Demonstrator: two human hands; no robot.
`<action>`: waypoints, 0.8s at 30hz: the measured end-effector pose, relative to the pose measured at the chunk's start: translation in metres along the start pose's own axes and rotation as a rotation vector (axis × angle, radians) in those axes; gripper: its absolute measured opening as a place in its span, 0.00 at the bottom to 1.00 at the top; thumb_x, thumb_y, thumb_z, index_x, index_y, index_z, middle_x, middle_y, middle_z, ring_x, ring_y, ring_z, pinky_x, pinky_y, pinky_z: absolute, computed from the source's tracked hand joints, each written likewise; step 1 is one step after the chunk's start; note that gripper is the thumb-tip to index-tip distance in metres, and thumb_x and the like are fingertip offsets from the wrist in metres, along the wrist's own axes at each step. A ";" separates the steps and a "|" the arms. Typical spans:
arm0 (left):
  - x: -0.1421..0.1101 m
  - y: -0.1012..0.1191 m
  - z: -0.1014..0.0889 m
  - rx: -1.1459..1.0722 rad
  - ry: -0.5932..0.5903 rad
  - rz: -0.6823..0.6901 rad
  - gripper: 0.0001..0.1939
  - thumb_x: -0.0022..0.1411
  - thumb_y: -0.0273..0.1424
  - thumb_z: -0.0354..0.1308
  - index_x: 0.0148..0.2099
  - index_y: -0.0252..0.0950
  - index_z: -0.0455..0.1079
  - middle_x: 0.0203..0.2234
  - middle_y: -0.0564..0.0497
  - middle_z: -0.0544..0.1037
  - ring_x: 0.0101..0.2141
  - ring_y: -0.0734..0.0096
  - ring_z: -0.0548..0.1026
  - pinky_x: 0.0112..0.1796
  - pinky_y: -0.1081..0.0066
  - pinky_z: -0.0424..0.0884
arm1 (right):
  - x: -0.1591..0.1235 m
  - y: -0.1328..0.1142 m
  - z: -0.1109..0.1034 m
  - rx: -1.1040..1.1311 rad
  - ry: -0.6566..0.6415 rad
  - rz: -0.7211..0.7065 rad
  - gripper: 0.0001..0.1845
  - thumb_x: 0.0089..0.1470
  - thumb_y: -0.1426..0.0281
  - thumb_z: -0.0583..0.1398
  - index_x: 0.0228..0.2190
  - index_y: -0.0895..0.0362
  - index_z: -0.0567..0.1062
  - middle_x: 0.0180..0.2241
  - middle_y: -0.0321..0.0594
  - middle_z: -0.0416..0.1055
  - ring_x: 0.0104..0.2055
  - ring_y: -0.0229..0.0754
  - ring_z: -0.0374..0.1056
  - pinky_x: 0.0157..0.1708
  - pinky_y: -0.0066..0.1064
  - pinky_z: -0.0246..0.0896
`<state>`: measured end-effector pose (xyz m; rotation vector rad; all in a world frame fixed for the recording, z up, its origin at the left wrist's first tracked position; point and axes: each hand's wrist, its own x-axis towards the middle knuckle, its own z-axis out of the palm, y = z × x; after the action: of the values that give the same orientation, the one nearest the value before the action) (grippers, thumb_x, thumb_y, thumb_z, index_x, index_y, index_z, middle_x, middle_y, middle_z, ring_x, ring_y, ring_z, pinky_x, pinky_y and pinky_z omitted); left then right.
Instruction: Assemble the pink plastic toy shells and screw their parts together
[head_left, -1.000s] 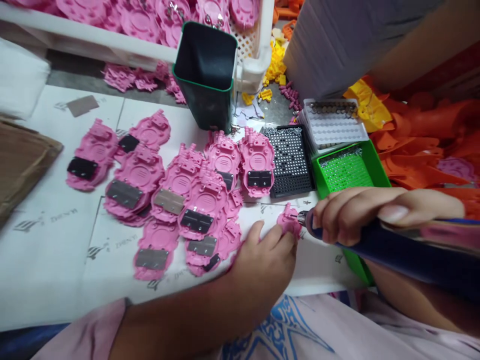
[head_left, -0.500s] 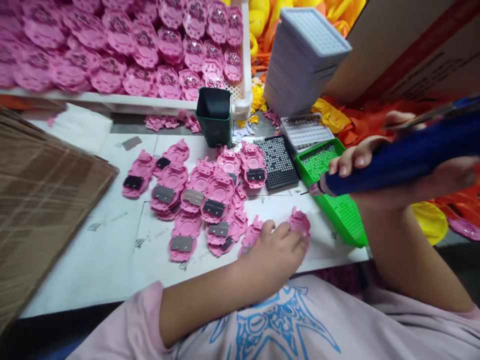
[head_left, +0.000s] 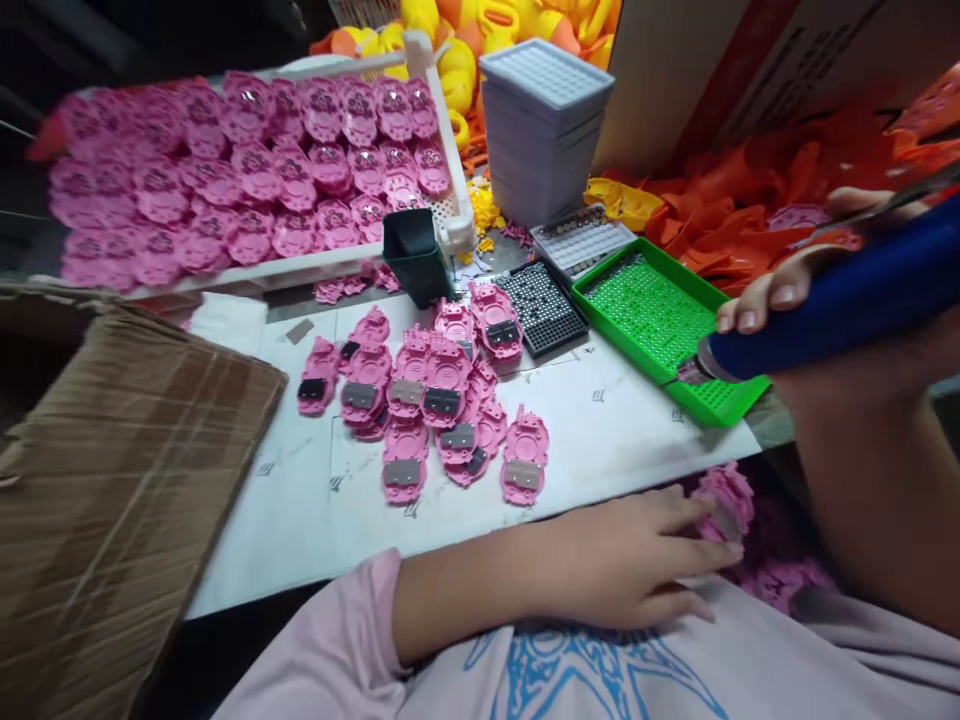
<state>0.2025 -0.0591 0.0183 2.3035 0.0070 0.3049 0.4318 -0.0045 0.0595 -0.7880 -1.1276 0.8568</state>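
Note:
My right hand (head_left: 787,290) is wrapped round a blue electric screwdriver (head_left: 840,300), held above the right end of the table with its bit pointing left over the green tray (head_left: 716,405). My left hand (head_left: 660,555) reaches past the table's front edge, thumb apart and fingers stretched. Its fingertips touch a pink plastic casing (head_left: 726,497) above more pink parts (head_left: 784,580) below table level. On the table, a pink casing with a grey plate (head_left: 523,455) lies alone near the edge. Left of it, several similar casings (head_left: 442,375) lie heaped, with grey or black plates.
A black tray of small metal pieces (head_left: 540,305) adjoins the green tray. Behind stand a dark green cup (head_left: 412,250), stacked white trays (head_left: 544,130) and a white crate (head_left: 450,170) of pink casings. A cardboard box (head_left: 112,480) borders the left; orange parts (head_left: 712,220) lie back right.
My left hand has moved right, off the table and over its front edge. The casing with the grey plate now lies uncovered. The screwdriver has shifted slightly right, and the view has turned.

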 end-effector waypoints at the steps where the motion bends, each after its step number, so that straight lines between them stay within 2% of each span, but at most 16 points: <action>1: -0.003 -0.001 0.000 0.065 0.007 -0.004 0.21 0.67 0.34 0.47 0.57 0.28 0.65 0.55 0.38 0.69 0.55 0.63 0.66 0.56 0.68 0.62 | -0.002 -0.001 -0.006 0.000 -0.024 0.013 0.33 0.39 0.44 0.60 0.42 0.52 0.76 0.21 0.36 0.73 0.21 0.48 0.68 0.18 0.44 0.65; 3: -0.014 -0.004 -0.008 0.238 0.113 -0.156 0.19 0.66 0.33 0.48 0.56 0.30 0.66 0.53 0.41 0.71 0.53 0.60 0.67 0.54 0.61 0.62 | -0.003 -0.004 -0.014 -0.009 -0.034 0.024 0.34 0.39 0.44 0.60 0.42 0.52 0.76 0.21 0.36 0.72 0.22 0.47 0.68 0.19 0.44 0.65; 5: -0.031 -0.008 -0.024 0.463 0.317 -0.452 0.18 0.65 0.33 0.50 0.55 0.34 0.67 0.50 0.42 0.73 0.51 0.55 0.67 0.52 0.53 0.62 | -0.001 -0.006 -0.014 -0.033 0.034 0.003 0.34 0.39 0.43 0.60 0.41 0.53 0.77 0.20 0.35 0.70 0.21 0.45 0.67 0.18 0.42 0.64; 7: -0.049 -0.014 -0.044 0.692 0.517 -0.776 0.21 0.63 0.37 0.52 0.56 0.34 0.66 0.49 0.39 0.71 0.50 0.51 0.66 0.50 0.49 0.61 | 0.006 -0.005 -0.007 -0.058 0.129 -0.035 0.34 0.37 0.42 0.61 0.37 0.54 0.77 0.19 0.34 0.68 0.19 0.43 0.65 0.15 0.39 0.62; 9: -0.065 -0.022 -0.063 0.845 0.573 -1.059 0.30 0.61 0.43 0.54 0.60 0.32 0.62 0.51 0.35 0.68 0.51 0.45 0.64 0.48 0.48 0.61 | 0.017 -0.001 0.003 -0.073 0.220 -0.068 0.32 0.34 0.42 0.62 0.34 0.54 0.77 0.18 0.34 0.67 0.18 0.41 0.64 0.13 0.37 0.60; 12: -0.080 -0.034 -0.080 0.947 0.562 -1.239 0.37 0.58 0.47 0.56 0.63 0.31 0.57 0.52 0.34 0.67 0.51 0.40 0.63 0.48 0.48 0.60 | 0.041 0.014 0.017 -0.027 0.315 -0.117 0.27 0.34 0.44 0.63 0.31 0.52 0.76 0.19 0.33 0.67 0.18 0.39 0.64 0.14 0.35 0.62; 15: -0.085 -0.043 -0.082 0.920 0.514 -1.270 0.34 0.58 0.45 0.55 0.62 0.33 0.59 0.47 0.37 0.73 0.48 0.43 0.67 0.46 0.50 0.61 | 0.069 0.029 0.023 0.020 0.296 -0.134 0.25 0.37 0.46 0.63 0.31 0.53 0.75 0.17 0.31 0.66 0.17 0.37 0.63 0.14 0.31 0.60; 20: -0.090 -0.048 -0.083 0.960 0.623 -1.173 0.27 0.56 0.42 0.57 0.55 0.36 0.67 0.40 0.41 0.77 0.44 0.48 0.71 0.45 0.53 0.62 | 0.101 0.044 0.020 -0.030 0.276 -0.148 0.20 0.42 0.49 0.62 0.31 0.50 0.72 0.17 0.29 0.65 0.16 0.35 0.61 0.14 0.31 0.59; 22: -0.090 -0.045 -0.085 1.004 0.671 -1.080 0.24 0.56 0.42 0.58 0.53 0.36 0.68 0.38 0.42 0.78 0.42 0.49 0.72 0.44 0.53 0.62 | 0.105 0.050 0.016 -0.061 0.286 -0.133 0.21 0.41 0.49 0.62 0.32 0.50 0.72 0.17 0.29 0.66 0.16 0.35 0.61 0.15 0.32 0.60; 24: -0.085 -0.039 -0.084 1.005 0.678 -0.906 0.22 0.56 0.40 0.59 0.51 0.36 0.68 0.37 0.43 0.77 0.41 0.52 0.72 0.44 0.54 0.63 | 0.105 0.059 0.011 -0.051 0.304 -0.130 0.23 0.40 0.48 0.63 0.33 0.51 0.71 0.17 0.28 0.65 0.16 0.36 0.61 0.15 0.32 0.61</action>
<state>0.1054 0.0201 0.0265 2.6592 1.8285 0.6692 0.4314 0.1162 0.0556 -0.8454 -0.9221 0.5786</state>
